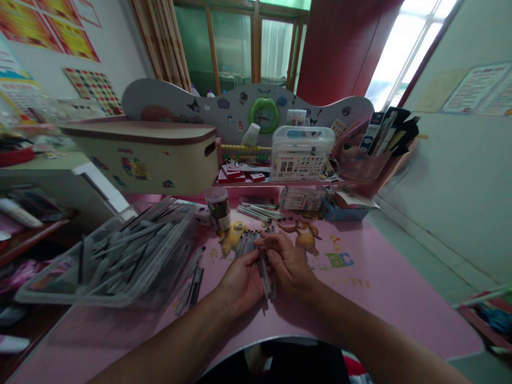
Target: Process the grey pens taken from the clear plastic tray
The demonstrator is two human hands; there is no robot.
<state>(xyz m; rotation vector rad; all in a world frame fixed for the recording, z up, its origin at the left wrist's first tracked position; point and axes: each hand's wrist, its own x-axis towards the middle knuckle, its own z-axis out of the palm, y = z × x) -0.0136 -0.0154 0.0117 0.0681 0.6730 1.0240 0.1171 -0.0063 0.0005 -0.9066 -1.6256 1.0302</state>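
Above the front of the pink desk point(400, 298), my two hands come together around a bunch of slim translucent pens point(264, 274). My left hand point(242, 282) is turned palm up with its thumb against the pens. From the other side my right hand point(292, 266) curls its fingers over them. Dark ends of several pens point away from me, and some barrels stick out below toward me. Left of my left hand, a few loose pens point(196, 285) lie on the desk. Farther left stands a clear plastic bin point(120, 298) heaped with similar grey pens.
Behind my hands lie a row of pens point(256, 212) and a clear cup point(219, 208). A blue box point(346, 212) sits at the back right. On the shelf stand a large cream storage box point(160, 165), a clear marker case point(302, 154) and a green clock point(264, 114).
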